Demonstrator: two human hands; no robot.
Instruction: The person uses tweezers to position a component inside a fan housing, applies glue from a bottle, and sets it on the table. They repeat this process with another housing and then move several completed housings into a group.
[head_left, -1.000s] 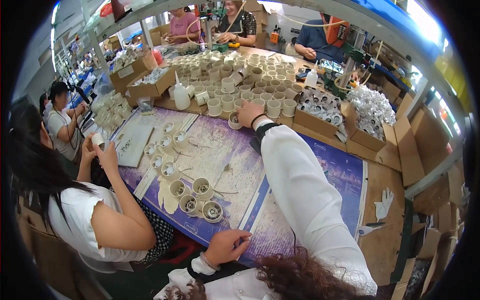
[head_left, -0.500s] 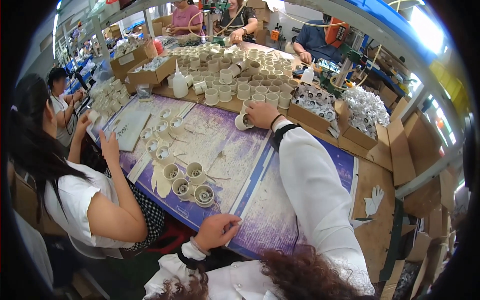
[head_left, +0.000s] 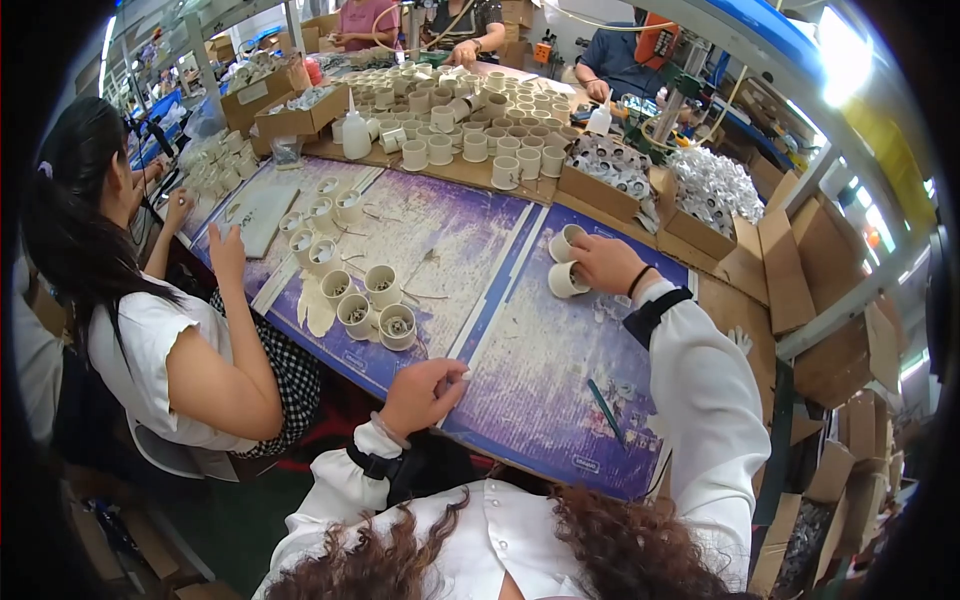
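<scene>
My right hand [head_left: 605, 265] grips a pair of cream plastic cups over the right part of the worn purple tabletop [head_left: 500, 400]. The farther cup [head_left: 563, 240] and the nearer cup [head_left: 565, 282] are tilted, their openings partly hidden by my fingers. At the table's near edge my left hand [head_left: 415, 398] is closed in a pinch; a tiny whitish bit shows at its fingertips, too small to name. Several cups with metal parts inside [head_left: 397, 327] stand beyond my left hand. Farther off, more cups with white pieces inside [head_left: 322, 255] stand in rows.
Many cream cups [head_left: 440, 150] crowd the table's far side beside a white squeeze bottle [head_left: 355, 135]. Boxes of silvery-white parts [head_left: 610, 170] stand at the far right. A teal pen-like stick [head_left: 606, 412] lies near my right forearm. A co-worker [head_left: 190, 350] sits at left; others work opposite.
My right hand has come away from the far group of cups, moving right and nearer with two cups. My left hand keeps its pinch at the near edge. The view has shifted.
</scene>
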